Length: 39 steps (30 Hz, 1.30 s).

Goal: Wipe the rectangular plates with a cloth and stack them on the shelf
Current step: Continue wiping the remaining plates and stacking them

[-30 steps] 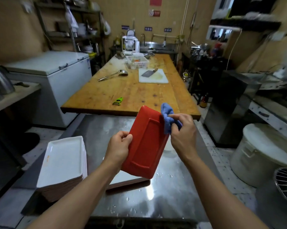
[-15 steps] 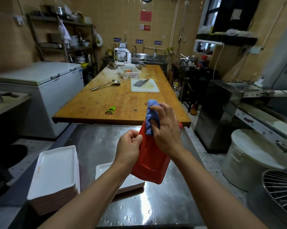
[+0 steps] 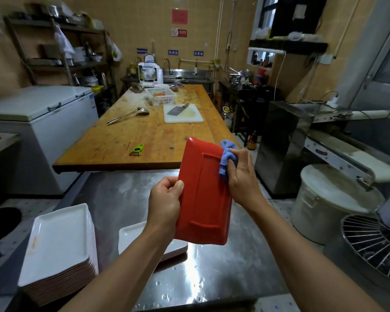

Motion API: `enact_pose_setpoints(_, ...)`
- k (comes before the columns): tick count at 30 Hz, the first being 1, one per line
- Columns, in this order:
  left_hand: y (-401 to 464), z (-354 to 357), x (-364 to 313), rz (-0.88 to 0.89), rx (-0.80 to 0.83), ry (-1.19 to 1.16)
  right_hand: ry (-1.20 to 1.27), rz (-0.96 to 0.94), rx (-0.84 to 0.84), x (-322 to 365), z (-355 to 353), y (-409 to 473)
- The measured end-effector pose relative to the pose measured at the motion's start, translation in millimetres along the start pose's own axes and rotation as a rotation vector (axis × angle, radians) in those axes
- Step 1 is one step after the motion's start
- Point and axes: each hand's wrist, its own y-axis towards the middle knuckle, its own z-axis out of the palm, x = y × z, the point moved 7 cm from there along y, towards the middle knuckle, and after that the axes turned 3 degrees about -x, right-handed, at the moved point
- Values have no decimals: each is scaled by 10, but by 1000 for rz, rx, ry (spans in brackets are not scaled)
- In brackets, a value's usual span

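A red rectangular plate [image 3: 204, 194] stands on end above the steel counter, its underside facing me. My left hand [image 3: 164, 203] grips its left long edge. My right hand [image 3: 241, 176] holds a bunched blue cloth [image 3: 226, 157] against the plate's upper right edge. Below the plate, partly hidden by my left arm, lies a white rectangular plate [image 3: 131, 237]. A tall stack of white rectangular plates [image 3: 59, 246] stands at the counter's left end.
The wet steel counter [image 3: 113, 199] butts against a long wooden table [image 3: 149, 136] carrying a green peeler [image 3: 136, 150], ladle, cutting board with cleaver and a white basket. A chest freezer [image 3: 36, 113] is on the left. A white lidded bin [image 3: 333, 199] and wire-guarded mixer [image 3: 378, 244] stand right.
The plate has turned so its underside faces me more squarely. My right hand with the cloth slid from the plate's top to its upper right edge. The view has shifted slightly.
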Motion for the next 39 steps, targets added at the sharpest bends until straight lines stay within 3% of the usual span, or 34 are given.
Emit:
enact_pose_setpoints(8, 114, 267, 47, -177, -74, -277, -40, 113, -20, 36, -64, -181)
enact_pose_setpoints(13, 299, 370, 18, -183, -157, -387, -8, 183, 33, -171, -46, -565)
enact_pose_setpoints(16, 354, 464, 2, -176, -171, -424, 179, 261, -20, -244, -138, -617)
enact_pose_setpoints(20, 348, 607, 43, -182, -85, -434, 682, 549, -98, -413, -228, -519)
enact_pose_setpoints(23, 368, 612, 57, -154, 7, -347, 950, 670, -134, -476, -218, -458)
enact_pose_setpoints(26, 395, 553, 63, -151, 143, -147, 1067, 691, -95, -530, -198, -394)
enact_pose_setpoints(29, 506, 377, -6, -117, 158, 63, 1079, 682, -19, -567, -236, -324)
enact_pose_setpoints(32, 704, 198, -387, 83, 92, 182, 1030, 647, 99, -563, -285, -246)
enact_pose_setpoints(34, 831, 186, -633, 149, 159, 281, 996, 626, 187, -552, -284, -195)
enact_pose_setpoints(39, 877, 241, -677, -73, 522, 352, 955, 536, 371, -537, -190, -57)
